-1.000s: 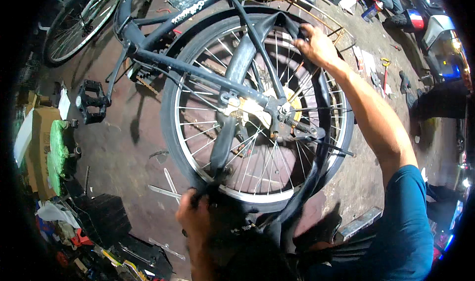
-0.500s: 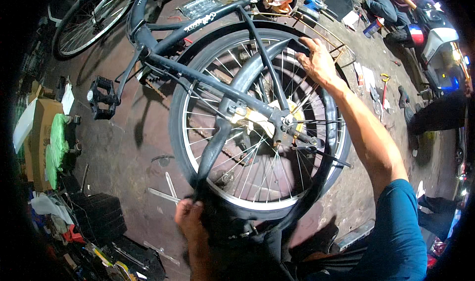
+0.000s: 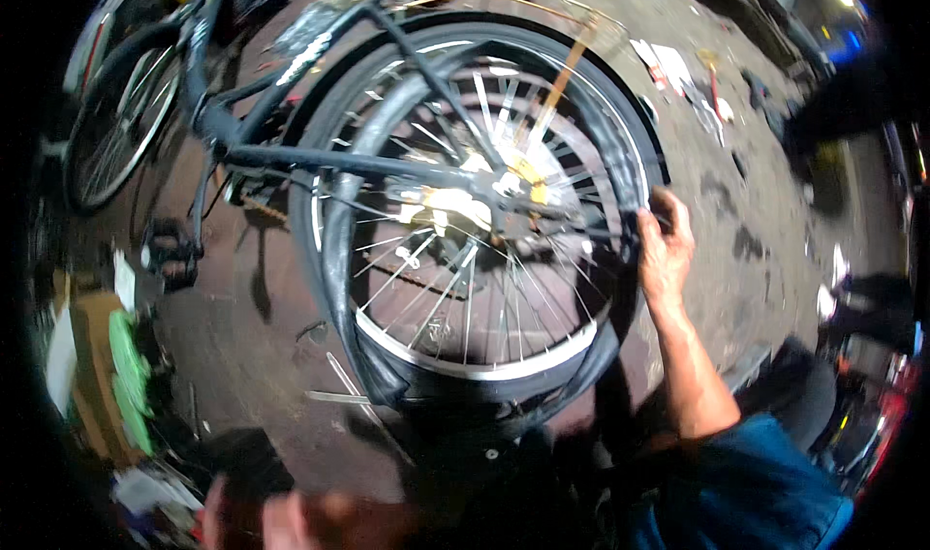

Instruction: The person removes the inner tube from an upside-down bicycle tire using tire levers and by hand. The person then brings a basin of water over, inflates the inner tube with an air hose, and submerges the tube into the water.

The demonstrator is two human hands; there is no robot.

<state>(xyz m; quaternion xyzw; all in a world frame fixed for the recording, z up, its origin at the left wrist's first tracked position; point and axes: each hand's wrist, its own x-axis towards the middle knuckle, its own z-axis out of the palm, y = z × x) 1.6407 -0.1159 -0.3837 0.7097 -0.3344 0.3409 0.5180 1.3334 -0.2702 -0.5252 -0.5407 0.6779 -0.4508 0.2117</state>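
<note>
A bicycle wheel (image 3: 441, 364) lies on its side, still joined to the dark bicycle frame (image 3: 329, 163). A black inner tube (image 3: 341, 259) hangs loose over the spokes and rim, passing under the frame tubes, with its slack bunched at the wheel's near side. At the wheel's right edge my right hand (image 3: 666, 255) is closed, its thumb and fingers pinching the tube beside the tyre. My left hand (image 3: 310, 521) is low at the bottom edge, away from the wheel and smeared by motion, so its fingers are unclear.
Crossed metal strips (image 3: 351, 397) lie on the floor at the wheel's near left. A pedal (image 3: 172, 252) juts out on the left, near a cardboard box (image 3: 97, 356) and a green bag (image 3: 128, 381). Tools, including a red-handled one (image 3: 715, 95), are scattered at the far right.
My right hand has slid from the wheel's far side down to its right edge. My left hand has left the tube and dropped toward the bottom edge. The view has shifted.
</note>
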